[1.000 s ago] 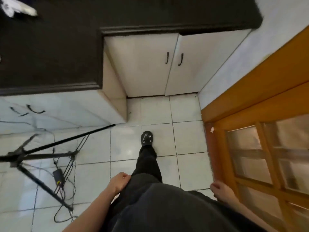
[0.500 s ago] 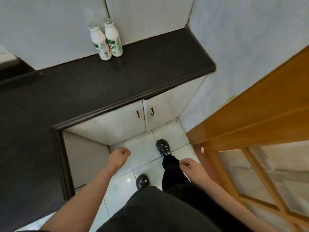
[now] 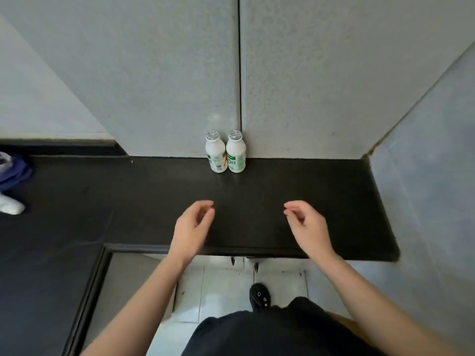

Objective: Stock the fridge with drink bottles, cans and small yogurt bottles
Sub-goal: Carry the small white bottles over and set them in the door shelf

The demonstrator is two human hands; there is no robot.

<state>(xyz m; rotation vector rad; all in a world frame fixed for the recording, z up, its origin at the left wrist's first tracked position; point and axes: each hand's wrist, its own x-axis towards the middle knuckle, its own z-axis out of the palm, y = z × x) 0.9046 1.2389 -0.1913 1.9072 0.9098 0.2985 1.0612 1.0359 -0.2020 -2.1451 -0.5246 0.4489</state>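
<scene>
Two small white yogurt bottles with green labels and foil caps stand upright side by side at the back of a black countertop (image 3: pixel 295 196), against the wall: the left bottle (image 3: pixel 216 155) and the right bottle (image 3: pixel 235 155). My left hand (image 3: pixel 192 227) hovers over the counter in front of them, fingers loosely curled, holding nothing. My right hand (image 3: pixel 305 224) hovers to the right at the same height, also loosely curled and empty. Both hands are well short of the bottles. No fridge is in view.
Grey wall panels (image 3: pixel 180 73) rise behind the counter, and a tiled side wall (image 3: pixel 424 176) closes it on the right. A blue and white bag (image 3: pixel 11 186) lies at the far left. Below the counter edge are cabinet handles (image 3: pixel 244 263), tiled floor and my shoe (image 3: pixel 259 296).
My view has swung up from the floor to the countertop. Both hands rose from my sides to hover over the counter, and the bottles are now centred ahead.
</scene>
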